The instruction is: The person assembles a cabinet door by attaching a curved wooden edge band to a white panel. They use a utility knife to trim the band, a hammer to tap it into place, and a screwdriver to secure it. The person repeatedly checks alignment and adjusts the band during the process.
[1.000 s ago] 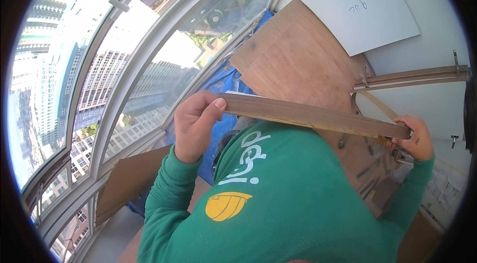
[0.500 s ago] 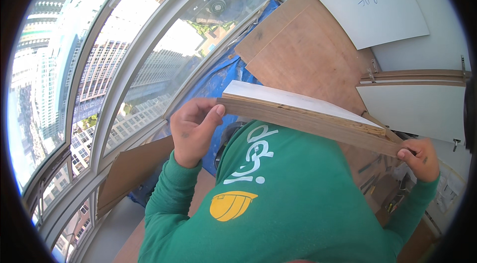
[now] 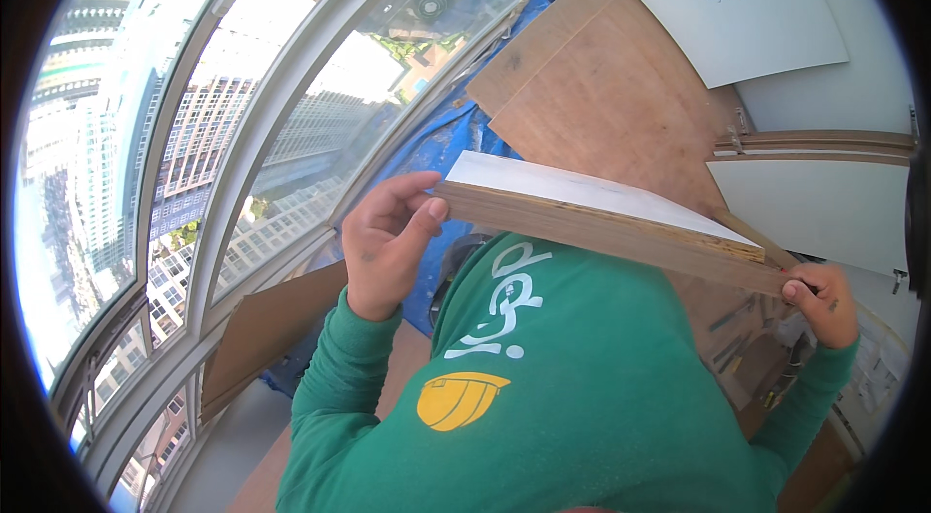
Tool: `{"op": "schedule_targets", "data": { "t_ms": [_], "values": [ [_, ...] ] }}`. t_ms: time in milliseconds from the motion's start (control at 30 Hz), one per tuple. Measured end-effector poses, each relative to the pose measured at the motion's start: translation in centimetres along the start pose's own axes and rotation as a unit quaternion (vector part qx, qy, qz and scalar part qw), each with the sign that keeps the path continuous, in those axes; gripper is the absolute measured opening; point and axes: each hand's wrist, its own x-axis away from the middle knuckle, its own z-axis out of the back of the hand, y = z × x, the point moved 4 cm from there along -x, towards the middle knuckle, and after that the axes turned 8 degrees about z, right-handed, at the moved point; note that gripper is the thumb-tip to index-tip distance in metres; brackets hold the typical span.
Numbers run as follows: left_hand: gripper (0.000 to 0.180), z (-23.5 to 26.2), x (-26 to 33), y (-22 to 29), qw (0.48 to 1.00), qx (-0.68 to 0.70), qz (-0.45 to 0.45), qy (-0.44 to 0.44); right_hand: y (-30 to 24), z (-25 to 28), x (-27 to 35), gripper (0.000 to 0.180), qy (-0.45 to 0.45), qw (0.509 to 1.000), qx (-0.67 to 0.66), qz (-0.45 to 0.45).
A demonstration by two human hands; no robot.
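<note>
A white-faced board (image 3: 582, 195) is held across in front of my chest, its raw brown edge turned toward me. Along that edge lies a long brown wood-look edging strip (image 3: 601, 240), which runs past the board's right end. My left hand (image 3: 386, 246) is at the left end, thumb on the strip's corner and index finger just above it, the other fingers curled. My right hand (image 3: 824, 304) pinches the strip's right end between thumb and fingers. What supports the board from below is hidden.
Large windows (image 3: 339, 115) curve along the left. A brown panel (image 3: 606, 77) and a white sheet (image 3: 742, 4) lie beyond the board, with blue sheeting (image 3: 427, 149) beside them. White panels (image 3: 810, 208) stand at right; a brown sheet (image 3: 267, 329) leans at lower left.
The strip's left end has shifted slightly right, now about level with the board's corner. My left index finger has lifted a little away from the thumb. The right hand keeps its pinch.
</note>
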Motion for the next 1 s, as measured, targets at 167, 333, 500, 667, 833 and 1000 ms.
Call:
{"op": "schedule_targets", "data": {
  "t_ms": [167,333,500,667,833,1000],
  "values": [
    [0.032,-0.4,-0.1,0.2,1.000,0.006,0.012,-0.006,0.1,0.4,0.2,0.048,0.013,1.000,-0.022,-0.004],
    [0.032,-0.2,-0.4,-0.2,1.000,0.011,0.023,-0.006,-0.1,0.7,-0.5,0.049,0.005,1.000,-0.003,0.000],
    [0.032,-0.5,-0.4,-0.1,0.999,0.019,0.030,0.001,0.0,0.7,-0.8,0.050,-0.001,1.000,-0.002,0.006],
    [0.032,-0.2,-0.5,-0.2,0.999,0.018,0.038,-0.002,-0.3,0.5,-1.1,0.048,0.004,1.000,-0.008,0.006],
    [0.032,-0.1,-0.7,-0.4,0.999,0.027,0.045,-0.010,0.4,0.4,-0.9,0.046,0.001,1.000,-0.011,-0.002],
    [0.032,-0.2,-0.7,-0.3,0.998,0.027,0.050,-0.008,0.5,0.3,-1.0,0.045,0.003,1.000,-0.014,-0.002]
  ]
}}
